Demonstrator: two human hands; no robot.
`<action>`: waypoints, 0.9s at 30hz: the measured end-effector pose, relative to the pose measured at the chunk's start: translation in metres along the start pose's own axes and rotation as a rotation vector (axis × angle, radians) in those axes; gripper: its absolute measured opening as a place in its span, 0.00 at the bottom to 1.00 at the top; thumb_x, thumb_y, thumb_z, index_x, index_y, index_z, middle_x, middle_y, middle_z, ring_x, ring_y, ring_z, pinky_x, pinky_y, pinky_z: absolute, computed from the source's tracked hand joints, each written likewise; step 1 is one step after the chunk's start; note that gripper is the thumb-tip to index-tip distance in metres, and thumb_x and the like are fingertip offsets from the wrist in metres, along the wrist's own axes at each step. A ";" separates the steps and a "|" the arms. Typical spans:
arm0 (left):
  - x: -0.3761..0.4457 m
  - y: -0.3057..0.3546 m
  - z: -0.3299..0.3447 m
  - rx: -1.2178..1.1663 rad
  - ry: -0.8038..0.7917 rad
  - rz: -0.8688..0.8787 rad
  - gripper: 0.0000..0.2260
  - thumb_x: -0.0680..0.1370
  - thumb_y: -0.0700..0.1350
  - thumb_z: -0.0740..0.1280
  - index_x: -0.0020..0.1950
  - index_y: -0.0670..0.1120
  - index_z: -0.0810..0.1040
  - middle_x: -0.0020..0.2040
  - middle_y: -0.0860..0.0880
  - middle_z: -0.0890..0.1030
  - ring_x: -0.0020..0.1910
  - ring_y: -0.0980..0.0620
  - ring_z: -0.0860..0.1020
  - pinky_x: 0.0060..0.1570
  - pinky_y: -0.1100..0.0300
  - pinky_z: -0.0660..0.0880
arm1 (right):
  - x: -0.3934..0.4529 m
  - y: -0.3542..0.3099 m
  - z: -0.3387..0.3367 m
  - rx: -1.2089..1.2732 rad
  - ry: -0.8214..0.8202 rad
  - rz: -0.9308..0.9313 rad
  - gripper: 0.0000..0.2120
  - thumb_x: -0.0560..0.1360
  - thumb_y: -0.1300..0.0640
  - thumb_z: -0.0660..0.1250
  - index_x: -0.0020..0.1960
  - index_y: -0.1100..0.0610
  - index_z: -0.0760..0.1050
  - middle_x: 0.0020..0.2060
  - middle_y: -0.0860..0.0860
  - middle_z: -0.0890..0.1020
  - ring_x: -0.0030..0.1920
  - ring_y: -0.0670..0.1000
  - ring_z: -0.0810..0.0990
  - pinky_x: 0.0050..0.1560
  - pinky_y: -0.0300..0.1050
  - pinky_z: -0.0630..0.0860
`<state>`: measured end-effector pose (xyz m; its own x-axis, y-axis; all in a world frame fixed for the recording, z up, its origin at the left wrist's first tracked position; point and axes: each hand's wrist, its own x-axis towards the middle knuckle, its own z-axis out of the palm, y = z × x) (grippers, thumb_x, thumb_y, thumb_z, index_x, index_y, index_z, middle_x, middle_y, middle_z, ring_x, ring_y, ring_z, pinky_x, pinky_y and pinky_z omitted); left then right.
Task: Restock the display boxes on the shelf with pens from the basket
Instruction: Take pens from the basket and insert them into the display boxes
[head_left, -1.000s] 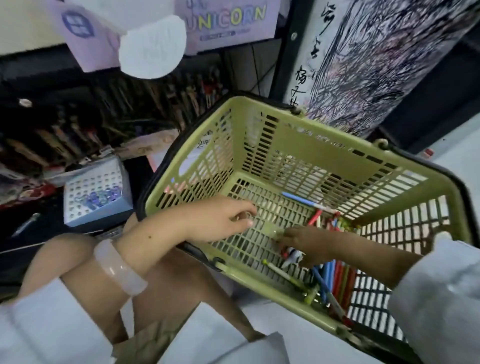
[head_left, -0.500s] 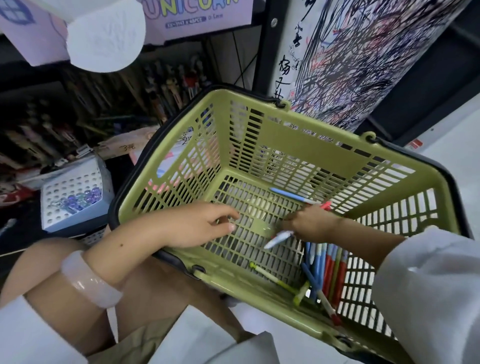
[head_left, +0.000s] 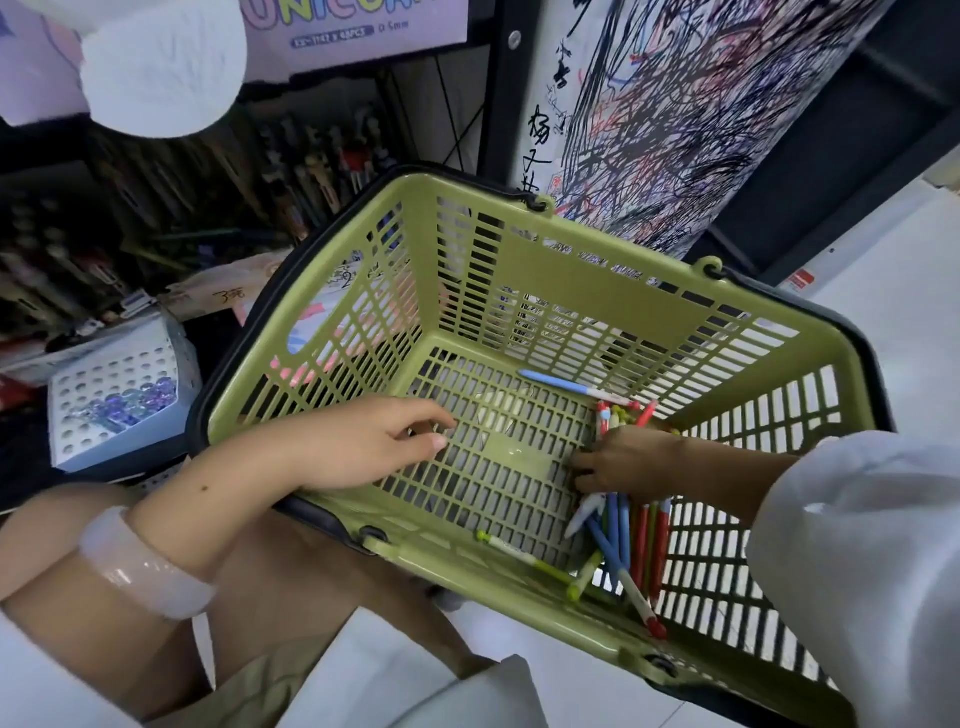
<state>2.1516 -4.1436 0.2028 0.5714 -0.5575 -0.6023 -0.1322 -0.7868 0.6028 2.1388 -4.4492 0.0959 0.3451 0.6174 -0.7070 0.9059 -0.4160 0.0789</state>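
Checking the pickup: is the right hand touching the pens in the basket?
Touching. The head view shows the right hand curled around the pens, which stick out on both sides of it.

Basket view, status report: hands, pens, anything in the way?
Right hand gripping a bundle of pens inside the basket. Left hand open, resting on basket floor. One blue pen loose. Nothing obstructing.
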 end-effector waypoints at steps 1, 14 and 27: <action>0.000 0.001 0.000 0.004 0.001 0.002 0.17 0.80 0.55 0.56 0.69 0.59 0.65 0.67 0.54 0.71 0.58 0.59 0.69 0.54 0.63 0.67 | -0.001 0.000 0.000 -0.019 0.033 -0.009 0.21 0.73 0.59 0.66 0.65 0.55 0.67 0.64 0.53 0.70 0.59 0.56 0.73 0.58 0.52 0.72; -0.005 0.004 -0.002 -0.035 0.102 0.040 0.15 0.80 0.53 0.57 0.67 0.57 0.69 0.60 0.55 0.75 0.54 0.56 0.76 0.45 0.68 0.71 | 0.004 0.008 -0.054 0.632 0.322 0.327 0.09 0.72 0.60 0.67 0.49 0.52 0.69 0.40 0.47 0.75 0.45 0.53 0.79 0.32 0.36 0.65; -0.031 0.007 -0.009 -0.916 0.456 0.095 0.19 0.75 0.57 0.64 0.64 0.56 0.67 0.54 0.51 0.81 0.53 0.52 0.80 0.57 0.50 0.75 | 0.046 -0.057 -0.220 2.248 0.870 -0.079 0.08 0.79 0.62 0.59 0.47 0.56 0.77 0.38 0.51 0.82 0.39 0.49 0.81 0.44 0.47 0.79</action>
<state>2.1402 -4.1288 0.2304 0.8697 -0.3028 -0.3899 0.3662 -0.1339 0.9208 2.1565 -4.2503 0.2136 0.8499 0.4373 -0.2940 -0.4070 0.1902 -0.8934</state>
